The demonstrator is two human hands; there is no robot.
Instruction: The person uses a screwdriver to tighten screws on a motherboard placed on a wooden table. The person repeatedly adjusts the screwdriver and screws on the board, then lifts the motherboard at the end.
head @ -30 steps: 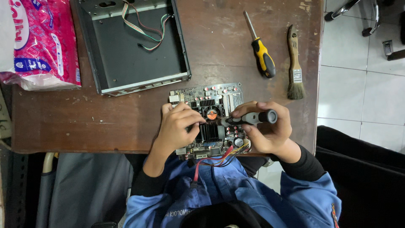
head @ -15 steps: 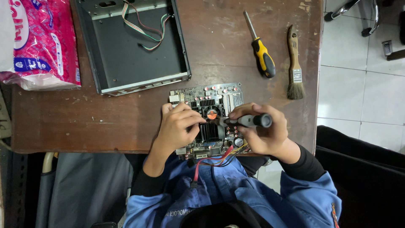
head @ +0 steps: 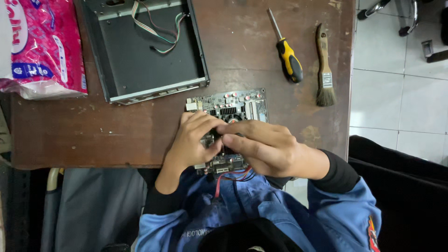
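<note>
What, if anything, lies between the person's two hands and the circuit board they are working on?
Nothing visible does. The left hand and right hand both rest directly on the circuit board, covering its near half. The screwdriver and brush lie aside.

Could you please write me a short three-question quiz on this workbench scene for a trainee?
1. True or false: the yellow-handled screwdriver lies beside the brush.
2. Which thing do the left hand and right hand both rest on: A the open metal case, B the circuit board, C the pink packet?
3. Fill in: coloured ___ lie inside the case.

Key: 1 true; 2 B; 3 wires.
</note>
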